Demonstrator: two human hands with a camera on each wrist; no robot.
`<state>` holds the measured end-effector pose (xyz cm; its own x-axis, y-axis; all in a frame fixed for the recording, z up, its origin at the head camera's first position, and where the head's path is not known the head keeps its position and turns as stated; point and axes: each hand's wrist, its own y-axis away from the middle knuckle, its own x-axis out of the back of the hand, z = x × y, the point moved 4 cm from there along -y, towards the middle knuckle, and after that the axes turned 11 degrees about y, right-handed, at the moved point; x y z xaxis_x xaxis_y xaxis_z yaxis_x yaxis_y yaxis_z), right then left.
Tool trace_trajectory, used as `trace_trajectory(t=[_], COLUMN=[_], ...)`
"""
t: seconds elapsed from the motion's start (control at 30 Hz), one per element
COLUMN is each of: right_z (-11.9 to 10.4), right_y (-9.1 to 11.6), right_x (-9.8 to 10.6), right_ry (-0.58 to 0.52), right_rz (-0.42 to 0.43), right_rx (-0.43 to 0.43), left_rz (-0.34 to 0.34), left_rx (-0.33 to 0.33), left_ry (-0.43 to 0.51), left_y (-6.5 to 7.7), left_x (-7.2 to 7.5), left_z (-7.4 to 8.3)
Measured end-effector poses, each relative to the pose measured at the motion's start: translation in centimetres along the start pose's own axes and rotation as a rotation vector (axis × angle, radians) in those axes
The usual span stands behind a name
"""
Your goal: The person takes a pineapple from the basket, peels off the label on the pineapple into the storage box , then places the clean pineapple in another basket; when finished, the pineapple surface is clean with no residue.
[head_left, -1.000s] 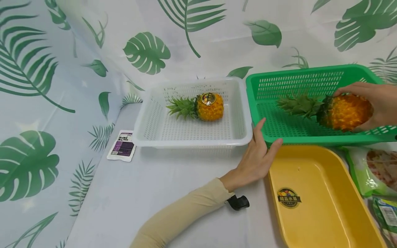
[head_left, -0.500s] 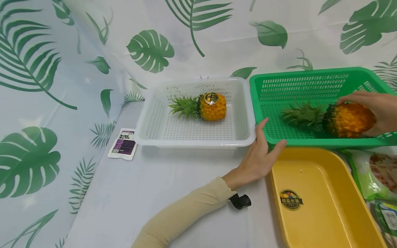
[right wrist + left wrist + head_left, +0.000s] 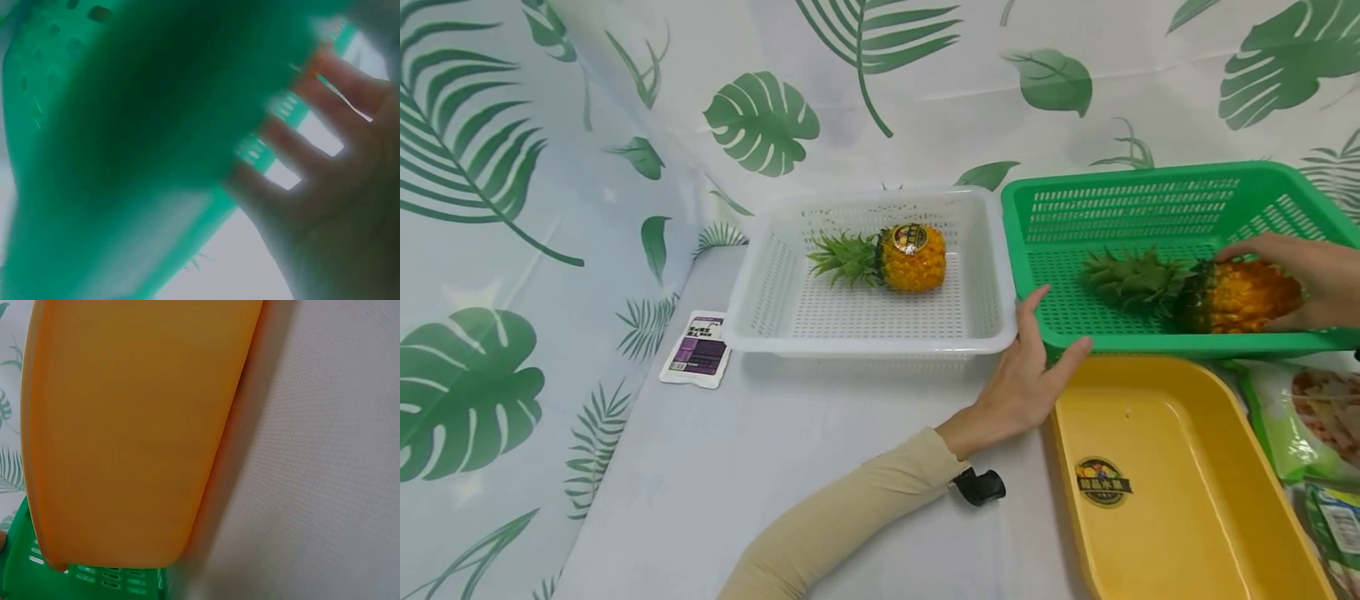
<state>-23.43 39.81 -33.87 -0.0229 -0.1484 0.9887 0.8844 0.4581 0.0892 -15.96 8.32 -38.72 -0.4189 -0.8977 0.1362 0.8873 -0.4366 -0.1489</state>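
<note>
In the head view, a pineapple (image 3: 1243, 296) lies on its side in the green basket (image 3: 1112, 185), its leaves pointing left. My right hand (image 3: 1318, 279) holds its body, fingers over the top and thumb at the near side. The right wrist view shows this hand (image 3: 337, 150) with spread fingers past the blurred green basket wall (image 3: 125, 125). My left hand (image 3: 1011, 396) is extended, fingertips right at the corners where the white basket (image 3: 865, 345) and green basket meet. A second, smaller pineapple (image 3: 913, 262) with a round label rests in the white basket.
A yellow tray (image 3: 1157, 433) with a round sticker stands in front of the green basket; its side fills much of the left wrist view. Food packets (image 3: 1307, 417) lie at the right. A white and purple packet (image 3: 697, 350) lies left of the white basket.
The right hand has lowered the pineapple onto the floor of the green basket. The left hand keeps its place at the basket corners. The view shifted slightly.
</note>
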Motion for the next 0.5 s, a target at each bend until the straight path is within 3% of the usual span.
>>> trace_trajectory(t=[0.13,0.23,0.33,0.5], right_z=[-0.7,-1.2,-1.4,-1.2], right_y=[0.1,0.0,-0.3,-0.9], right_x=[0.4,0.5,0.4,0.3], right_ry=[-0.072,-0.084,-0.032,0.023], right_rz=[-0.011,-0.077,-0.143,-0.159], right_rx=[0.004,-0.017,-0.037,-0.046], left_rz=[0.001,-0.005,-0.011,-0.011], left_rx=[-0.002,-0.005,-0.004,0.004], left_ry=[0.002,0.0,0.001,0.003], left_y=[0.0,0.0,0.0,0.0], left_x=[0.1,0.0,-0.1,0.0], left_z=[0.1,0.1,0.0,0.0])
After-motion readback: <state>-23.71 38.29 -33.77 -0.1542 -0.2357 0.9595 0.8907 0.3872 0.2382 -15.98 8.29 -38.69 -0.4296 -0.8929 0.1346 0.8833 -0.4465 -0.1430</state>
